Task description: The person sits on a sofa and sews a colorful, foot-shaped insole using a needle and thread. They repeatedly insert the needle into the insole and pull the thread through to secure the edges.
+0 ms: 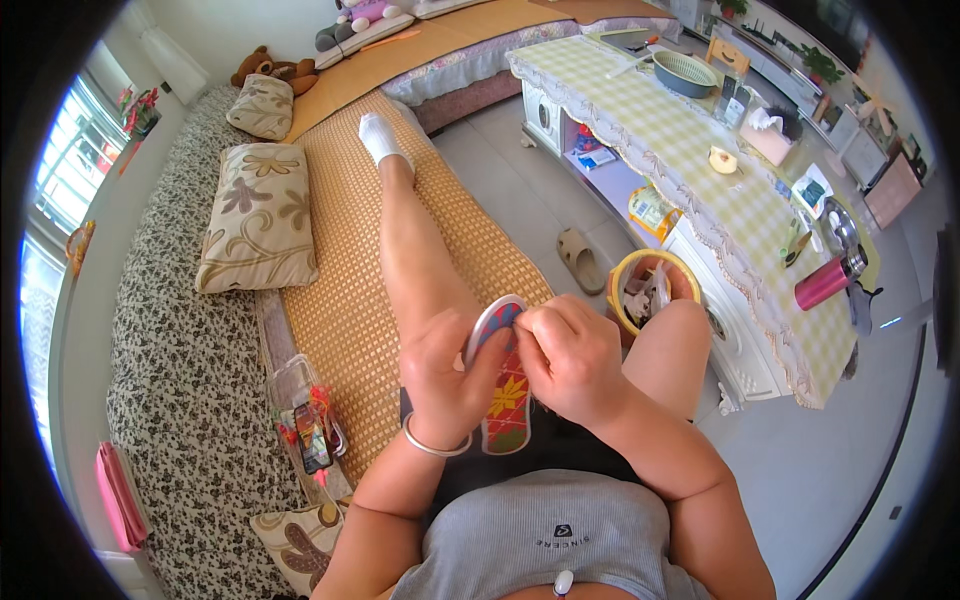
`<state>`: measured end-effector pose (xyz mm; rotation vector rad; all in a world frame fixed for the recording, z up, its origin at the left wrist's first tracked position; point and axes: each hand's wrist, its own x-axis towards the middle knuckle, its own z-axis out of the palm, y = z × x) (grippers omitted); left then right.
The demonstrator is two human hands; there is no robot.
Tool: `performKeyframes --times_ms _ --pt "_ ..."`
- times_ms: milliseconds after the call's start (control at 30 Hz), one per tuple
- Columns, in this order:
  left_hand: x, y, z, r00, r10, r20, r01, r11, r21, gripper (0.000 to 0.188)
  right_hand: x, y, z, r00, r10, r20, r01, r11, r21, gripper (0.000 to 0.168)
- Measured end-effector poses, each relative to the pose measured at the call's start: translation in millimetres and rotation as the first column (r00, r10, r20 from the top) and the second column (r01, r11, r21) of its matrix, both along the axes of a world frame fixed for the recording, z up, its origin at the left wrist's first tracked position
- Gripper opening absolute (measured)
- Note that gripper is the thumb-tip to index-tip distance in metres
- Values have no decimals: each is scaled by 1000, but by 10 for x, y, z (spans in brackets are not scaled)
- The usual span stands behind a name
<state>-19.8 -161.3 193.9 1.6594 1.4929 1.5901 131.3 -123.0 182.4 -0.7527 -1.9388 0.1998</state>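
Note:
A shoe insole (510, 394) with a red, yellow, green and blue stitched pattern and a white rim is held above my lap. My left hand (450, 367), with a bangle at the wrist, grips its left side, the thumb lying across the patterned face. On the other side, the bent fingers of my right hand (574, 352) pinch at the insole's upper right edge. Whether a needle or thread sits between those fingertips is too small to see. Part of the insole's middle is covered by my left thumb.
Left of me, a clear plastic box (296, 375) holds red thread and a phone (313, 439) on the woven mat (345, 225). A waste bin (694, 281) stands by my right knee, near a slipper (579, 261). The cloth-covered table (637, 112) bears a pink flask (825, 283) and a basket (684, 73).

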Motion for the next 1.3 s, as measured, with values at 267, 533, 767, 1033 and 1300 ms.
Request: performKeyframes --times_ms 267,533,767,1033,1300 --pt "-196 85 31 835 -361 416 443 889 -117 10 145 121 -10 710 21 -704 -657 380 -651 12" --pt "-179 89 176 899 -413 146 430 895 -115 9 105 137 -57 462 -220 -859 -887 -130 -444 18" --pt "-198 19 257 853 -448 266 470 883 -20 12 197 438 220 165 -523 -836 -961 105 -256 11" --pt "-1992 -58 390 527 -472 707 120 865 488 9 2948 950 -1086 72 -418 -905 -586 717 -378 14" --pt "-1671 220 -155 339 -509 792 449 827 339 21 2516 772 -983 145 -574 -806 -111 800 -590 10"
